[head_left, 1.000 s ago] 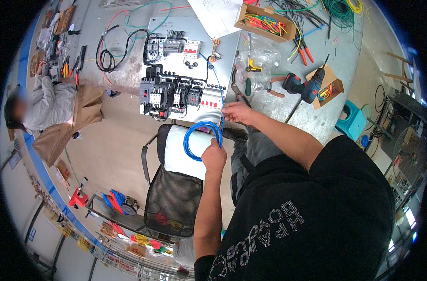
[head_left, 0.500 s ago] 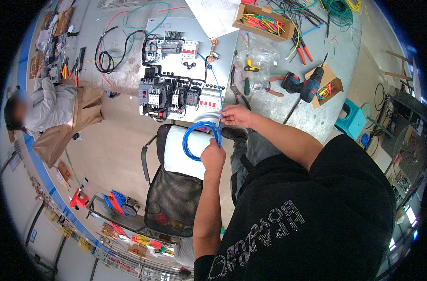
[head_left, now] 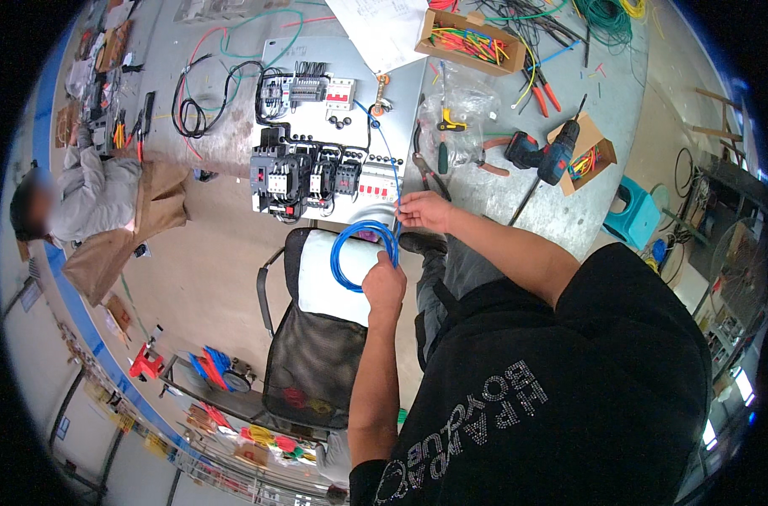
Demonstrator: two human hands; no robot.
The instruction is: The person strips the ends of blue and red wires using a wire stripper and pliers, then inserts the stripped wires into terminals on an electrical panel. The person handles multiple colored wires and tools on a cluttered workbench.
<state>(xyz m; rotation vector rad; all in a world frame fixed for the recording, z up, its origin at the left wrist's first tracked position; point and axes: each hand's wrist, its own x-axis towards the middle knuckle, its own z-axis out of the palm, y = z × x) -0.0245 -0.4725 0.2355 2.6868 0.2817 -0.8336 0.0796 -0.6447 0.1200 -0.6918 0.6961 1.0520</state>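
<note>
A co-worker [head_left: 97, 194] in grey appears at far left, well apart from a wired panel [head_left: 316, 48] on the table [head_left: 232, 148]. Over a chair [head_left: 316, 363], a blue coil [head_left: 334, 255] hangs in the left hand's [head_left: 385, 282] closed grip, its strand [head_left: 397, 181] pinched by the right hand [head_left: 426, 211] near the panel's lower right corner. Farther right, a drill [head_left: 558, 158] lies beside an open box [head_left: 576, 187].

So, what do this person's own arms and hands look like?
The left hand and right hand show no gloves, and no watch or band is visible. Short black sleeves of a black T-shirt with glittery silver lettering leave both forearms uncovered.
</note>
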